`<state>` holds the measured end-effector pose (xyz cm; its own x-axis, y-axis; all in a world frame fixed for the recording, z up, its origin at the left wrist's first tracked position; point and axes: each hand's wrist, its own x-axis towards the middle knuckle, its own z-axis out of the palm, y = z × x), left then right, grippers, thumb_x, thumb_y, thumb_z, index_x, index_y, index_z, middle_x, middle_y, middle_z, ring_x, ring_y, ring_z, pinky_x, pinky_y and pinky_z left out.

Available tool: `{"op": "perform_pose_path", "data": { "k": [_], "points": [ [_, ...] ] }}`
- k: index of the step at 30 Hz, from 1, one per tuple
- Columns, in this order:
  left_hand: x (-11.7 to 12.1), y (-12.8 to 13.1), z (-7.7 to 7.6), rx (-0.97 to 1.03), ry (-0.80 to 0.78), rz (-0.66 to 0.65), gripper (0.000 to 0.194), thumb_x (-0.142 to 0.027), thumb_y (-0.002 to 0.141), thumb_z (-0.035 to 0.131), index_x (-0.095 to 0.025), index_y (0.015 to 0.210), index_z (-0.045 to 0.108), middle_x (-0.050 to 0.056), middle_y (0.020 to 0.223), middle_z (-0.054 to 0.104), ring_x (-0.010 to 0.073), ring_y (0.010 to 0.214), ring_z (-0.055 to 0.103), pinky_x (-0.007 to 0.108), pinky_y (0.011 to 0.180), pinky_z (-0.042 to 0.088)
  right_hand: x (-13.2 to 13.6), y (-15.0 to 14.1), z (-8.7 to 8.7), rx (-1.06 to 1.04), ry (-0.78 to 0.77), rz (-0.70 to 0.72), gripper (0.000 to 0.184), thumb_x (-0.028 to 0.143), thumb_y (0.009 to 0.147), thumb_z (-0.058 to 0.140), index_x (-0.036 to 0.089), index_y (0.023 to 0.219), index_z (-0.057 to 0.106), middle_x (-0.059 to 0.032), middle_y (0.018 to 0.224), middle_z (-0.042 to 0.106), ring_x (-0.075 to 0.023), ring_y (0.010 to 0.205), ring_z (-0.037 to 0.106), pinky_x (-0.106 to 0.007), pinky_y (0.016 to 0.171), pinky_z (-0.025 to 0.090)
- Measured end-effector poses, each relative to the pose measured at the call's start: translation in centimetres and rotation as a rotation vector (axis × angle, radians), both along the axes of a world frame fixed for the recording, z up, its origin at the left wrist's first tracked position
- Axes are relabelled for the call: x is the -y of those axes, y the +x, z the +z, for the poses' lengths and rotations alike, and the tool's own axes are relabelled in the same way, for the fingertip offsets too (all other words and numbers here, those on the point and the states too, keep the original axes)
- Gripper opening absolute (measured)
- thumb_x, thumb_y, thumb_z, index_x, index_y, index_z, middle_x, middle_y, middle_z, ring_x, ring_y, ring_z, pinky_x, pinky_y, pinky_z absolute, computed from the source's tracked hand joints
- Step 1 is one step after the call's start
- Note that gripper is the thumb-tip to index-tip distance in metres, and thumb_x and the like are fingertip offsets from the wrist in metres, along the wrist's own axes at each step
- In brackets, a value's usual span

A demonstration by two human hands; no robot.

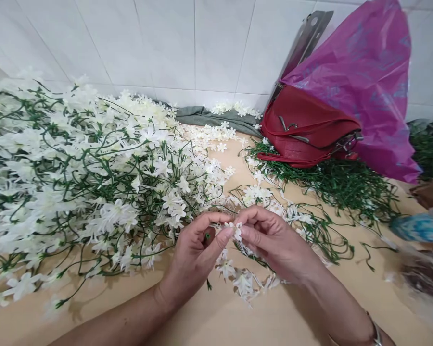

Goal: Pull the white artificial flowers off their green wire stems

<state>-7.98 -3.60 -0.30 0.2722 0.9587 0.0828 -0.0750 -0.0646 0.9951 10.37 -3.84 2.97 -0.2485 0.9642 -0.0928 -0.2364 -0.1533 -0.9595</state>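
Observation:
A small white artificial flower (237, 231) is pinched between the fingertips of both hands near the middle of the table. My left hand (198, 247) is closed, thumb and forefinger on the flower, with a green stem tip showing inside its curled fingers. From the other side, my right hand (274, 238) grips the flower with thumb and fingertips. Below the hands lie loose white blossoms (243, 283) on the tabletop. To the left spreads a big heap of white artificial flowers on green stems (104, 178).
A red handbag (306, 125) and a purple plastic bag (368, 77) rest at the back right. Under them lies a pile of green stems (350, 185). A blue-and-white cup (418, 227) lies at the right, near a clear plastic bag (427, 278). A tiled wall (166, 43) stands behind.

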Motion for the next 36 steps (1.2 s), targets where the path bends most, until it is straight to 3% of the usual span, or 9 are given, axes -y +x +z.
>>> {"op": "perform_pose_path", "data": {
  "k": [3,5,9,12,15,18,23,30,36],
  "points": [
    [-0.2,0.2,0.3,0.041,-0.024,0.045,0.016,-0.034,0.094,0.07,-0.022,0.104,0.07,0.001,0.089,0.065,0.0107,0.064,0.046,0.024,0.06,0.038,-0.2,-0.2,-0.2,0.004,-0.027,-0.049,0.02,0.038,0.079,0.088,0.025,0.089,0.076,0.0049,0.068,0.058,-0.0081,0.054,0.044,-0.022,0.051,0.037],
    [-0.3,0.3,0.6,0.064,-0.041,0.107,0.02,-0.031,0.091,0.073,-0.023,0.109,0.069,0.001,0.093,0.064,0.0101,0.066,0.046,0.022,0.061,0.039,-0.5,0.1,-0.1,-0.003,-0.038,-0.128,0.029,0.037,0.073,0.092,0.026,0.095,0.077,0.0044,0.072,0.062,-0.0081,0.055,0.048,-0.022,0.053,0.042],
    [-0.4,0.2,0.7,0.075,-0.081,0.124,0.025,-0.031,0.091,0.073,-0.022,0.114,0.068,0.0,0.088,0.059,0.0116,0.072,0.049,0.022,0.064,0.041,-0.9,1.0,0.3,0.017,-0.046,-0.238,0.031,0.038,0.067,0.095,0.022,0.08,0.073,0.0025,0.071,0.063,-0.0098,0.058,0.057,-0.023,0.057,0.047],
    [-0.3,0.1,0.4,0.047,-0.101,0.077,0.018,-0.033,0.094,0.07,-0.022,0.108,0.068,-0.003,0.076,0.054,0.0103,0.063,0.041,0.022,0.058,0.035,-0.7,1.0,0.4,0.101,-0.008,-0.201,0.029,0.039,0.07,0.093,0.023,0.085,0.074,0.003,0.066,0.061,-0.011,0.057,0.055,-0.024,0.056,0.047],
    [-0.3,0.1,0.2,0.05,-0.075,0.07,0.015,-0.032,0.094,0.069,-0.021,0.105,0.067,-0.002,0.081,0.059,0.0085,0.058,0.035,0.023,0.053,0.03,-0.1,0.2,0.3,0.252,0.051,-0.155,0.029,0.037,0.075,0.088,0.024,0.099,0.076,0.0023,0.07,0.062,-0.0117,0.061,0.053,-0.025,0.057,0.046],
    [-0.4,0.3,0.4,0.026,-0.031,0.074,0.013,-0.029,0.092,0.07,-0.021,0.102,0.067,-0.003,0.08,0.059,0.0073,0.054,0.031,0.023,0.05,0.026,0.2,-0.4,0.0,0.398,0.129,-0.179,0.018,0.037,0.083,0.081,0.022,0.091,0.076,0.0016,0.071,0.058,-0.0123,0.065,0.051,-0.025,0.06,0.043],
    [-0.2,0.2,0.6,-0.025,-0.03,0.088,0.012,-0.029,0.095,0.067,-0.021,0.104,0.067,-0.007,0.066,0.04,0.0092,0.055,0.03,0.023,0.05,0.025,-0.1,0.2,-0.4,0.386,0.086,-0.218,0.027,0.046,0.085,0.078,0.02,0.085,0.069,0.0033,0.064,0.054,-0.0126,0.059,0.048,-0.026,0.055,0.04],
    [0.0,0.1,0.6,-0.101,0.166,0.191,0.021,-0.021,0.089,0.071,-0.025,0.109,0.071,0.002,0.107,0.059,0.0033,0.051,0.03,0.023,0.048,0.031,-0.4,0.6,-0.2,0.337,0.041,-0.248,0.034,0.051,0.078,0.083,0.021,0.081,0.068,0.003,0.065,0.057,-0.0128,0.058,0.051,-0.026,0.055,0.041],
    [-0.1,0.2,0.6,-0.092,0.101,0.091,0.014,-0.031,0.096,0.067,-0.021,0.102,0.073,0.004,0.094,0.069,0.0117,0.069,0.053,0.022,0.056,0.038,0.2,-0.3,-0.3,0.315,0.075,-0.151,0.027,0.045,0.083,0.081,0.02,0.081,0.07,0.0042,0.062,0.055,-0.0104,0.055,0.044,-0.024,0.05,0.035]
  ]
}}
